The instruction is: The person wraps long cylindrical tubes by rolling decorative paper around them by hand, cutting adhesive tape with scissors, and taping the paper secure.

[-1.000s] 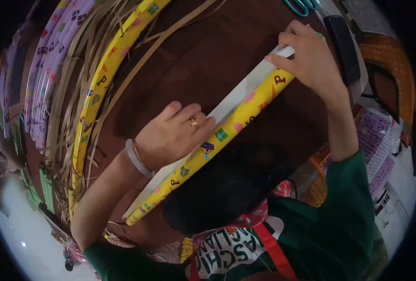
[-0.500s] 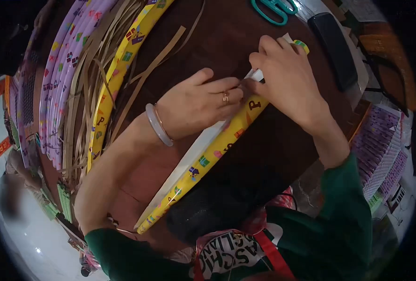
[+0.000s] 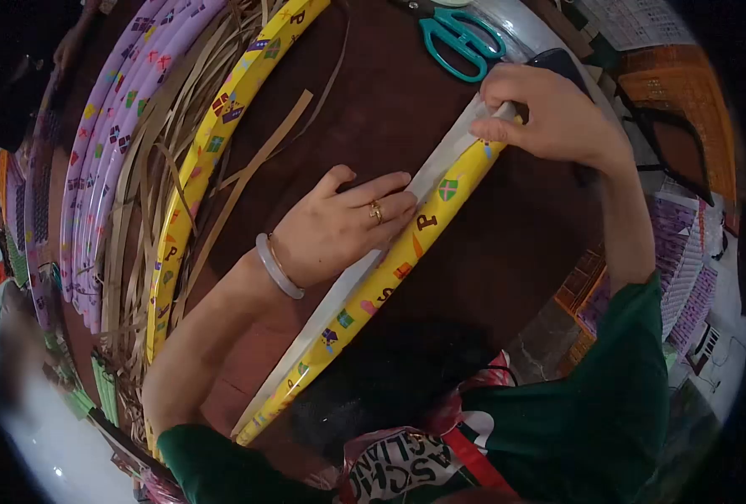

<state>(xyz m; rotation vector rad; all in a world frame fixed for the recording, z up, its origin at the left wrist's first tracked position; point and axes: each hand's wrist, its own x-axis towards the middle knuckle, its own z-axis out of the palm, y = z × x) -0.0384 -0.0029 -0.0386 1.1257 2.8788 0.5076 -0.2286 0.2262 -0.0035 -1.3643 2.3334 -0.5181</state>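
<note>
A long yellow printed wrap (image 3: 398,267) with a white inner side runs diagonally across the brown table, its lower end near my body. My right hand (image 3: 541,113) pinches its upper end between thumb and fingers. Partway down, my left hand (image 3: 348,217) rests on the white side, fingers stretched out and slightly apart, with a ring and a bangle on the wrist. The fingertips of my left hand touch the strip's white edge. Whatever lies inside the wrap is hidden.
Teal-handled scissors (image 3: 461,42) lie at the top, beside a dark phone (image 3: 557,60). On the left are another yellow strip (image 3: 209,151), brown strips (image 3: 142,181) and purple printed strips (image 3: 121,126). Purple bundles (image 3: 679,244) stand at the right, near an orange woven surface (image 3: 683,92).
My right hand has moved up and outward along the wrap, and my left hand has shifted down and left, away from it. The scissors and phone show at different places as the view has shifted.
</note>
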